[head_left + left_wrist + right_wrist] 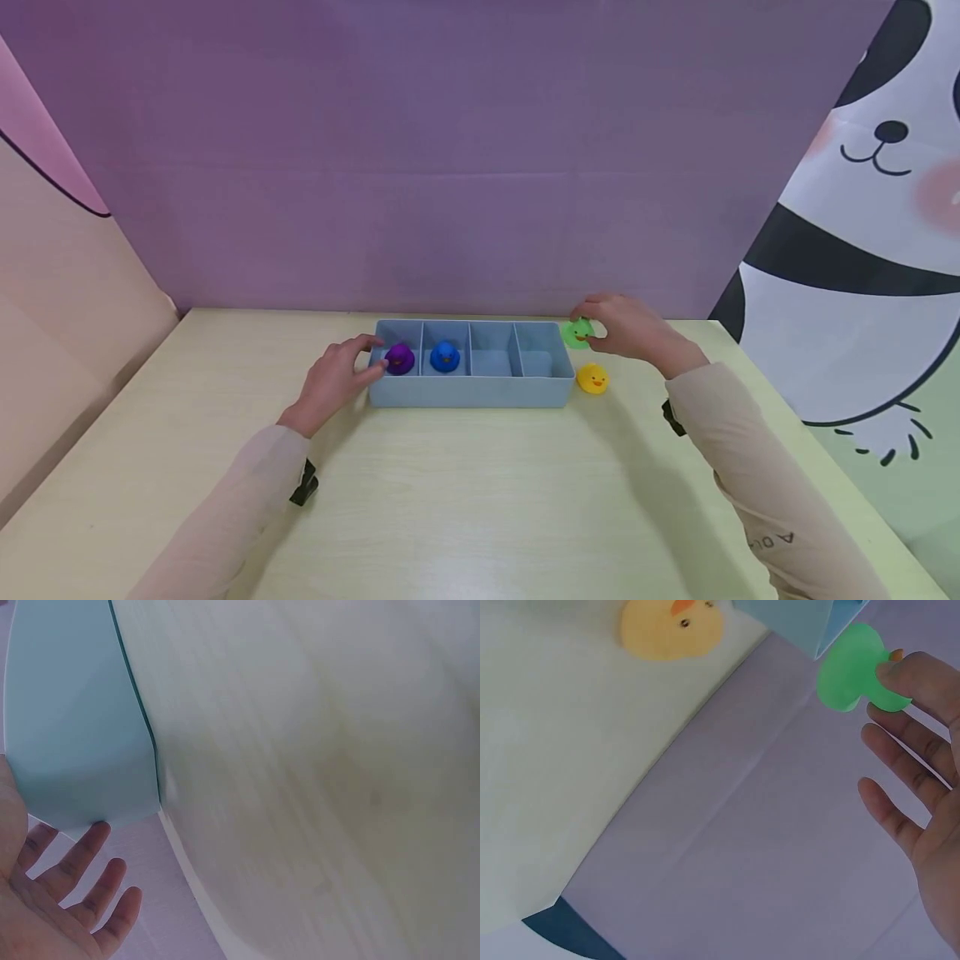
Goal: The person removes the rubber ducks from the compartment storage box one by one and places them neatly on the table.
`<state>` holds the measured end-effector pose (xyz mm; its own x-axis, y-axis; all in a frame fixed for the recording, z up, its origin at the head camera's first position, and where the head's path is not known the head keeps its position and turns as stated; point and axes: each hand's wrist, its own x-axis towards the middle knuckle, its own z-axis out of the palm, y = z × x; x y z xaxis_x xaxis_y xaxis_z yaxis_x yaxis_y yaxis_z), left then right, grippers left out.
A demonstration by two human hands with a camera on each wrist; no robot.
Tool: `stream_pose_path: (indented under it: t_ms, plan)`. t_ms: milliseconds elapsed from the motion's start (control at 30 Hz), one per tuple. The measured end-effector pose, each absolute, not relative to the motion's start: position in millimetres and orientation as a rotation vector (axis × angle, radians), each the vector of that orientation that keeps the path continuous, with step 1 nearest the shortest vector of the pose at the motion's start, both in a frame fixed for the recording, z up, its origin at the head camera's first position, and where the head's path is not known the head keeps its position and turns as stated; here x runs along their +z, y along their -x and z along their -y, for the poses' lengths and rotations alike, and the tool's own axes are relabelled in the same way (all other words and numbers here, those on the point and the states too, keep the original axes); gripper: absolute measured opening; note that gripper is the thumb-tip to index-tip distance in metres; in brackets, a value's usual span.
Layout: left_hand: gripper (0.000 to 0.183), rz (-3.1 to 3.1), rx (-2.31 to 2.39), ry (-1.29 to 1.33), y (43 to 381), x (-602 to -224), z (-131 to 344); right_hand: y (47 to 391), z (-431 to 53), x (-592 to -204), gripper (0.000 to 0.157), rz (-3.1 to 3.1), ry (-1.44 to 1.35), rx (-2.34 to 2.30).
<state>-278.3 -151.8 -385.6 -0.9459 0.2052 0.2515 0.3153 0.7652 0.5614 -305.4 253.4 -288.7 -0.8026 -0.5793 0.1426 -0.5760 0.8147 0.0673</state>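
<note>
A light blue box (pixel 472 392) with a row of compartments stands near the back edge of the table. The leftmost compartment holds a purple toy duck (pixel 400 358); beside it, in the second one, sits a blue toy duck (pixel 445 357). My left hand (pixel 333 381) is at the box's left end, thumb and index finger by the rim, the other fingers loosely spread in the left wrist view. My right hand (pixel 628 327) pinches a green toy duck (pixel 847 669) between thumb and fingers, just right of the box. Below it, a yellow toy duck (pixel 593 379) rests on the table.
The pale wooden table (pixel 480 500) reaches back to a purple wall panel (pixel 465 167). A panda picture (pixel 862 333) covers the right wall. Both sleeves (pixel 247 500) carry dark straps near the wrists.
</note>
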Motion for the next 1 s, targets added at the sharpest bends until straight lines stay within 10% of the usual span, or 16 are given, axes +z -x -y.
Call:
stream_pose_path:
  t_ms: [1000]
  plan:
    - [0.043,2.787,-0.941,0.398,276.7,-383.9,150.6,290.1,-328.2,-330.4,0.031,2.92,-0.791,0.025]
